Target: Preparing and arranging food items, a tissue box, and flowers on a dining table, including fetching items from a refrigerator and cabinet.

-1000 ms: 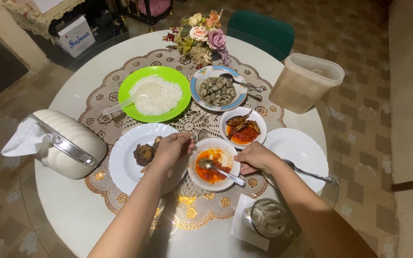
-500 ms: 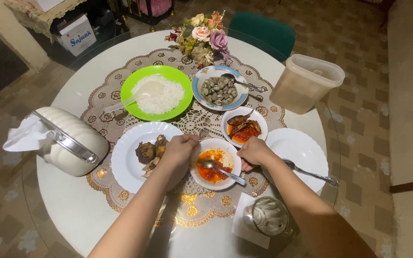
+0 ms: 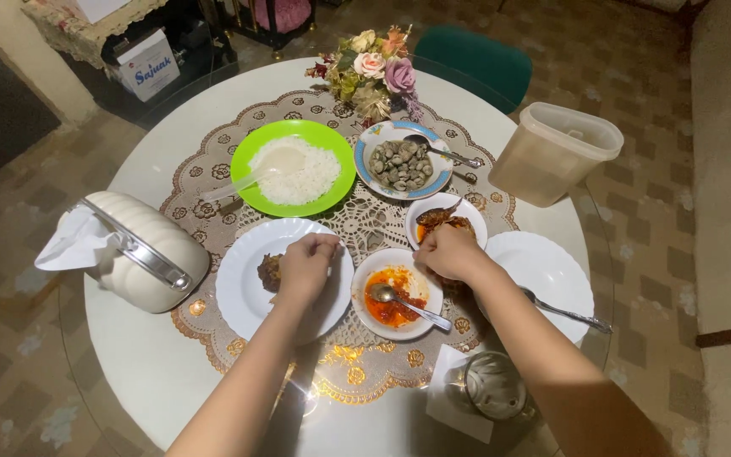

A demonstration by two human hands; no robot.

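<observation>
Fried meat piece (image 3: pixel 269 272) on white plate (image 3: pixel 243 292), under left hand (image 3: pixel 305 267); fingers curled onto it, grip unclear.
Hold the piece low over the plate. Rightward: small white bowl (image 3: pixel 370 269) holds red sauce and spoon (image 3: pixel 408 306); right hand (image 3: pixel 448 252), fingers bent, reaches into sauced-fish bowl (image 3: pixel 426 209); hold not visible.

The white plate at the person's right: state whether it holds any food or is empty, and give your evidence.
Empty. The white plate shows only bare surface, with a spoon resting on its near edge; the right hand is beside it, over the small bowls.
</observation>
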